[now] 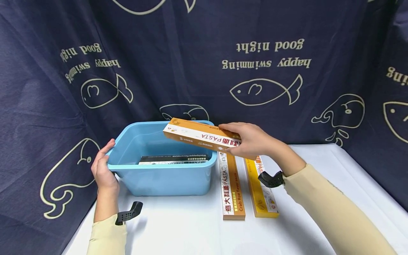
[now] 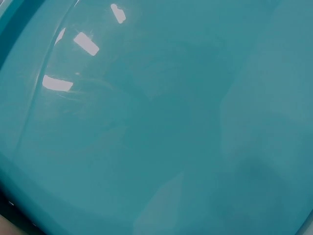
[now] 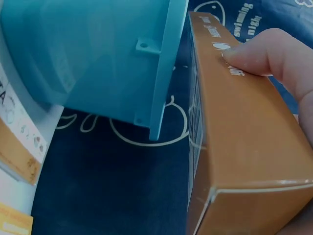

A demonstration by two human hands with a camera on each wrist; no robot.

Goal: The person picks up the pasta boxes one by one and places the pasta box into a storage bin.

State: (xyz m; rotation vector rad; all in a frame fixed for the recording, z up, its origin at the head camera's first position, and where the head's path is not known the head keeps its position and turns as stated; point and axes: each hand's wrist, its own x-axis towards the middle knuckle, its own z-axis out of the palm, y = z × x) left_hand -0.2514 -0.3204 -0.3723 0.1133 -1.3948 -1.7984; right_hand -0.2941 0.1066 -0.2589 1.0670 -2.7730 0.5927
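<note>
My right hand [image 1: 251,140] grips one end of an orange-and-white pasta box [image 1: 194,134], lifted and slightly tilted. The box's far end reaches over the right side of a light blue plastic bin [image 1: 159,167]. In the right wrist view, the thumb presses the orange side of that box [image 3: 254,142], close beside the bin's outer wall [image 3: 88,54]. At the bin's left rim, my left hand [image 1: 105,173] holds on with its fingers at the edge. Inside the bin lies a black-and-white pasta box [image 1: 175,158], labelled black pepper flavor sauce.
Right of the bin, a brown-and-white crab roe pasta box [image 1: 232,191] lies on the white table [image 1: 178,226]. Next to it is a yellow pasta box [image 1: 259,191]. Behind everything hangs a dark blue curtain [image 1: 197,63] with fish drawings.
</note>
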